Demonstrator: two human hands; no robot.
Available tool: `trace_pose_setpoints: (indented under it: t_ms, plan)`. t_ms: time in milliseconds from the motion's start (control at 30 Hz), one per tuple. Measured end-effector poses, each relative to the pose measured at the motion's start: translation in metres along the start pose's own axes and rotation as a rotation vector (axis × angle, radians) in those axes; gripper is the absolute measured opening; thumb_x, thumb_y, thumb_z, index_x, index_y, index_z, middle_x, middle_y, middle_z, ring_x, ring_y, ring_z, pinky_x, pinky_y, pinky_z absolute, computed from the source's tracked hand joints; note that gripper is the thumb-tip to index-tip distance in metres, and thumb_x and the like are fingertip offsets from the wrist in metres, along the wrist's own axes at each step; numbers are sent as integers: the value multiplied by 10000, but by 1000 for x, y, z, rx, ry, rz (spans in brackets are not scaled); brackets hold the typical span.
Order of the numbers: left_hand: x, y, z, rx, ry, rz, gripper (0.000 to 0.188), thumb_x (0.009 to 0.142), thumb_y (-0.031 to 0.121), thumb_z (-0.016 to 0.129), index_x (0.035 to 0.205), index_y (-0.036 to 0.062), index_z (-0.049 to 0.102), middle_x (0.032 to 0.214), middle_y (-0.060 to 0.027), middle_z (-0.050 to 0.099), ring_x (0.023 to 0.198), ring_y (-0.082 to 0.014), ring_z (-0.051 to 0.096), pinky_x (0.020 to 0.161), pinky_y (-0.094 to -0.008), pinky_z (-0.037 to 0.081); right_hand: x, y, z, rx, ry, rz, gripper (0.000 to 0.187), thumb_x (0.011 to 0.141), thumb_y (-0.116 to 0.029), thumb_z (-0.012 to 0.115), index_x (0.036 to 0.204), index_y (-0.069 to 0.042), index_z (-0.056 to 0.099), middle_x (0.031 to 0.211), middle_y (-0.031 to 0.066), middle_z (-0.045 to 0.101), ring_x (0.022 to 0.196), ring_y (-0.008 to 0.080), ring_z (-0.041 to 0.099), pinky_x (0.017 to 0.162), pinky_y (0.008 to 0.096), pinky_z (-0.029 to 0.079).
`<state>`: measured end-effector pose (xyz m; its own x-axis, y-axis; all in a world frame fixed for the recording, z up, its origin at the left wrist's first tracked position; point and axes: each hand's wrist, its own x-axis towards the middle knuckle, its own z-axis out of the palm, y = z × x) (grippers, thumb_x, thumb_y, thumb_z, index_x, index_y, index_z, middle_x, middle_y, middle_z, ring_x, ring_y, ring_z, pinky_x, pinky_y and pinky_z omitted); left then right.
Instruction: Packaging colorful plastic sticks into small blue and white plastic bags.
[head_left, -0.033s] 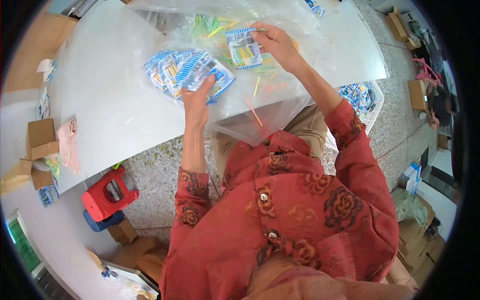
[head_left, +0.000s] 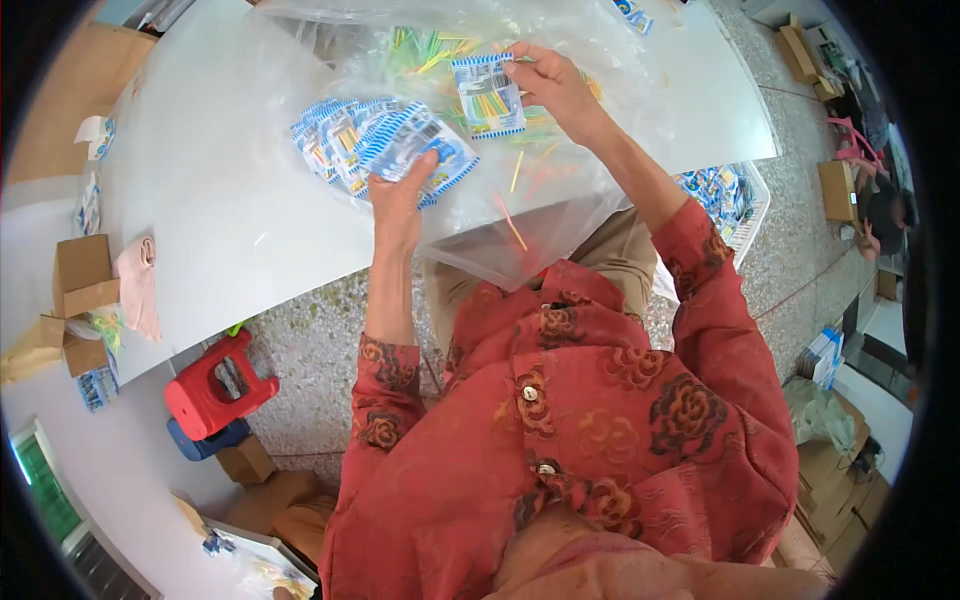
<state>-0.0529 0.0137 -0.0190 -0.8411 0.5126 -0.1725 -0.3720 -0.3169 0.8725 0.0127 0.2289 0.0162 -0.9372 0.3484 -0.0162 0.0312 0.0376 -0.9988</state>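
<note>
My left hand (head_left: 403,190) grips a fanned stack of small blue-and-white packets (head_left: 345,140), its thumb lying on the top one. To the right, my right hand (head_left: 557,90) pinches a single blue-and-white packet (head_left: 488,98) by its upper right corner. Thin yellow, green and orange sticks show through that packet's clear window. Under both hands spreads a large clear plastic bag (head_left: 590,185), which hangs over the table's near edge. More loose coloured sticks (head_left: 435,52) lie in the bag, and a few are scattered near its front.
The white table (head_left: 215,190) fills the upper part of the view. A white basket (head_left: 748,215) full of packets stands right of it. At the left are cardboard boxes (head_left: 82,272), a pink cloth (head_left: 140,285) and a red stool (head_left: 215,388). Another person (head_left: 885,215) is at far right.
The stack in my left hand has shifted slightly to the right, and its top packet has tilted a little. My right hand and its packet have barely moved.
</note>
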Motion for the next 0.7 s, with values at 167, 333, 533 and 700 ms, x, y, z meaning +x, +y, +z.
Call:
trace_pose_setpoints:
  t_ms: [167, 333, 533, 700]
  plan:
    - [-9, 1, 18, 48, -129, 0, 294, 725, 5, 693, 1007, 13, 609, 947, -48, 647, 833, -116, 614, 767, -272, 489, 4, 14, 6, 242, -116, 49, 157, 906, -212, 511, 1022, -110, 537, 915, -13, 607, 834, 46, 550, 702, 225, 442]
    - [-12, -3, 17, 228, -81, 2, 231, 719, 26, 707, 939, 7, 639, 856, -32, 654, 751, -83, 598, 700, -230, 479, -7, -1, 19, 36, -213, 46, 219, 871, -199, 568, 1055, -80, 560, 893, -26, 604, 791, 45, 545, 688, 221, 446]
    - [-19, -5, 15, 422, -166, 102, 137, 741, 38, 691, 865, -5, 655, 810, -19, 648, 718, -59, 567, 642, -214, 449, -5, -7, 16, -344, -332, -70, 302, 807, -143, 643, 1089, -51, 587, 817, -33, 603, 736, 35, 518, 602, 199, 410]
    - [-23, 2, 13, 329, -47, 141, 186, 742, 19, 683, 920, -14, 637, 851, -29, 647, 736, -76, 582, 677, -228, 474, -7, -6, 20, -163, -349, -120, 264, 805, -117, 626, 1051, -34, 578, 857, -17, 592, 715, 54, 518, 584, 223, 412]
